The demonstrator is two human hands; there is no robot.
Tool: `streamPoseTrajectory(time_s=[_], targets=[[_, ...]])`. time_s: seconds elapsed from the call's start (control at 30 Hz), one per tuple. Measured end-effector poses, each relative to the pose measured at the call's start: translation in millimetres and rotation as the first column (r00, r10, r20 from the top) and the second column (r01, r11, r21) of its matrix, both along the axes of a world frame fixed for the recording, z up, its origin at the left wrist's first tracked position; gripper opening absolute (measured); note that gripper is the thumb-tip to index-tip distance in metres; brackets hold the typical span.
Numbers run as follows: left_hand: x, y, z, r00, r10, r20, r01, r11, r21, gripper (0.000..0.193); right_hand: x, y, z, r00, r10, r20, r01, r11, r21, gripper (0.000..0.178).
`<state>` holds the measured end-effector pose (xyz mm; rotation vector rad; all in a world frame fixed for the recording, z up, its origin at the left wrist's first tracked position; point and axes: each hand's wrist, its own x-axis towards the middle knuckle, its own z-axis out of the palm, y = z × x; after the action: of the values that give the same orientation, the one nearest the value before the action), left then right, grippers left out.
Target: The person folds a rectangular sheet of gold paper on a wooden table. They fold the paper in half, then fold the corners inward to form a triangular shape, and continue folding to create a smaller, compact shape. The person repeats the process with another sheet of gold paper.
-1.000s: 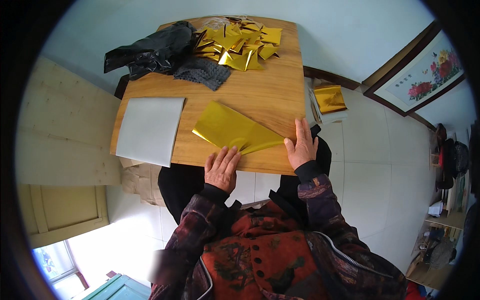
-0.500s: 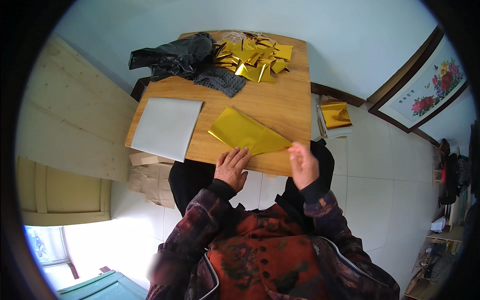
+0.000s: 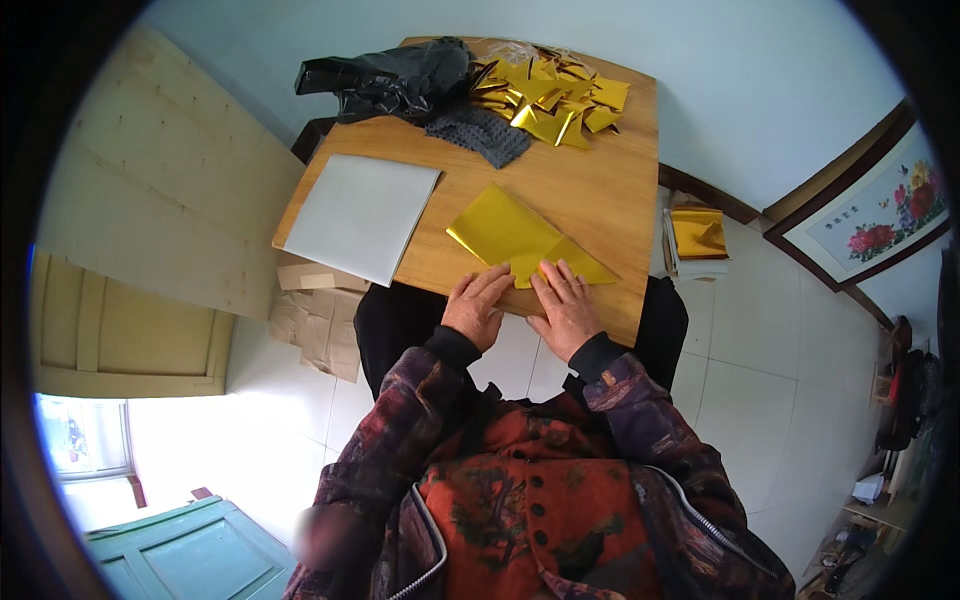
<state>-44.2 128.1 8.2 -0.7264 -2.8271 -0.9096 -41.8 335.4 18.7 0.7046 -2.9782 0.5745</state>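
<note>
Gold foil sheet (image 3: 508, 232) — L hand (image 3: 474, 312), R hand (image 3: 570, 314) on near edge, fingers slightly apart; blk plastic bag (image 3: 418, 88) — contents hidden.

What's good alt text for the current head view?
A person's left hand and right hand rest on the near edge of a folded gold sheet on a wooden table. A grey sheet lies to its left; beyond are a black plastic bag, a dark grey textured piece and a pile of gold pieces.

Patterned dark sleeves (image 3: 385, 405) have black cuffs (image 3: 453, 347); trousers (image 3: 664, 318) seem black.
</note>
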Motion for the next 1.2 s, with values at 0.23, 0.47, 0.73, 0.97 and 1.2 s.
streamPoseTrajectory(time_s=[0.23,0.47,0.73,0.97,1.2], targets=[[-2,-8,-2,0.999,-0.008,-0.052,0.004,0.997,-0.073,0.059,4,2,-5,0.997,0.063,-0.050,-0.062,0.998,0.022,0.072],[-7,-13,3,0.999,-0.042,-0.007,0.041,0.997,-0.065,0.062,7,-4,9,0.997,0.069,0.027,-0.073,0.987,0.146,0.079],[-69,-15,24,0.995,0.022,-0.092,-0.048,0.957,-0.285,0.051,13,4,20,0.994,0.065,-0.083,-0.072,0.994,-0.086,0.063],[-64,-9,31,0.987,0.127,0.102,-0.057,0.858,-0.511,0.063,53,32,21,0.970,0.027,0.242,0.096,0.871,-0.481,0.044],[8,6,36,0.950,0.306,0.060,-0.239,0.840,-0.487,0.062,59,11,-3,0.830,0.266,0.490,0.275,0.570,-0.775,0.057]])
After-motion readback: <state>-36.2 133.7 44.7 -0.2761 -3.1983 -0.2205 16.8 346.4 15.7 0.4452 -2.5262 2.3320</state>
